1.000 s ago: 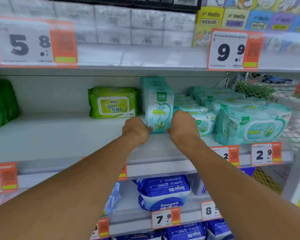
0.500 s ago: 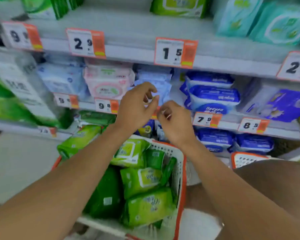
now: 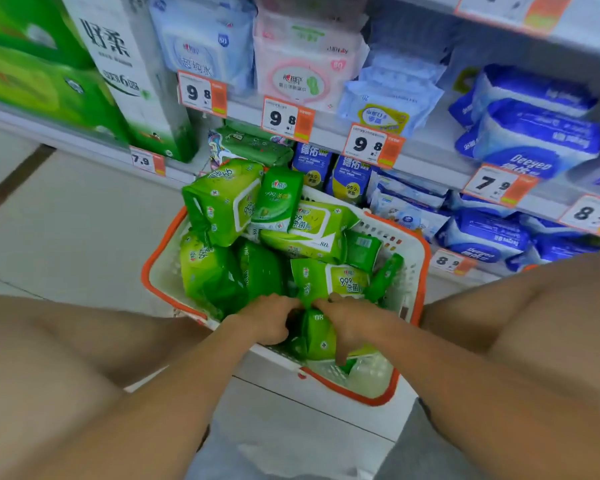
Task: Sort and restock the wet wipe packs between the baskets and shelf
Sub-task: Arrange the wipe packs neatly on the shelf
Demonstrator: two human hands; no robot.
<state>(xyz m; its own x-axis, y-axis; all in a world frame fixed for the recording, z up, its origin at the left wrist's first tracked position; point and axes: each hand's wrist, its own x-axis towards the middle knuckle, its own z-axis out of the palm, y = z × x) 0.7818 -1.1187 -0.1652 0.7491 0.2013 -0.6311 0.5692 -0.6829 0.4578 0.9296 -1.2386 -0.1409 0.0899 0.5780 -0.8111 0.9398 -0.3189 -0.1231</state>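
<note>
Both hands were down in the basket (image 3: 417,258) on the floor, squeezed in on one green wipe pack (image 3: 315,336) at its near end. The left hand (image 3: 270,318) and right hand (image 3: 351,322) each had fingers curled around a side of it, probably because the pack's soft and wedged in the pile. The fingertips were hidden, so grip depth's a guess. The shelf (image 3: 426,150) stood just behind.

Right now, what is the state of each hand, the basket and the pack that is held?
Left hand: fingers curled, gripping the green pack.
Right hand: fingers curled on the same pack.
Green pack: held on edge, low in the basket.
Basket: on the floor, full of green packs.
</note>
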